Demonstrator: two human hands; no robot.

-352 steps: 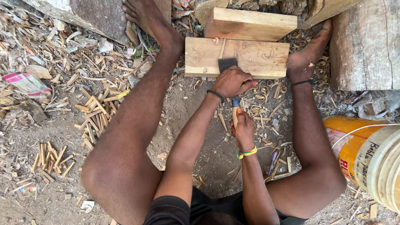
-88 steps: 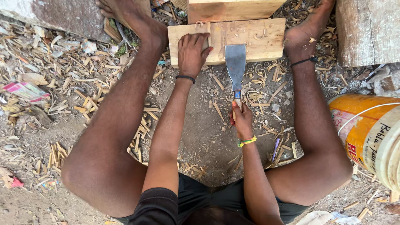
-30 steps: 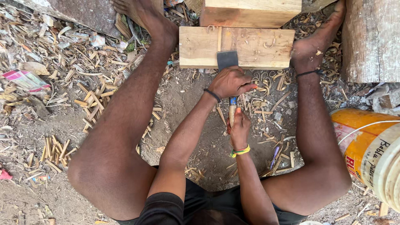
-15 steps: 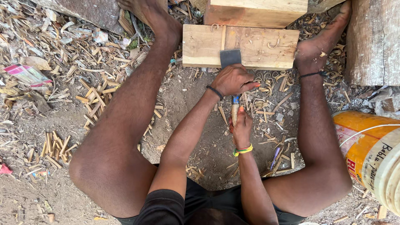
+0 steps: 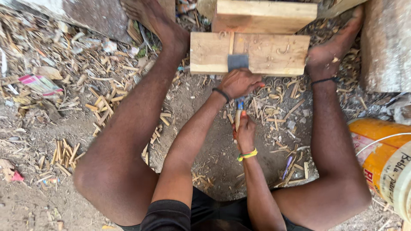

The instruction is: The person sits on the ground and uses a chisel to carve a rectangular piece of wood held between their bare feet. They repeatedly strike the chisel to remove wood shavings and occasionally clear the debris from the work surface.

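I sit on the ground with a pale wooden block (image 5: 274,53) braced between my bare feet. A broad flat chisel (image 5: 238,62) rests blade-down on the block's near face. My left hand (image 5: 242,82), with a black band at the wrist, presses over the blade's lower part. My right hand (image 5: 245,130), with a yellow-green wristband, grips the chisel's wooden handle (image 5: 238,119) below it. A second wooden block (image 5: 263,15) lies just beyond the first.
Wood chips and splinters (image 5: 102,102) cover the dirt on the left and around the block. An orange plastic bucket (image 5: 381,158) stands at the right edge. A thick log (image 5: 385,42) lies at the upper right and a stone slab (image 5: 85,15) at the upper left.
About three seconds ago my left hand lay flat on the block and the chisel was lifted off it; now the hand presses on the blade, which is set against the block's face.
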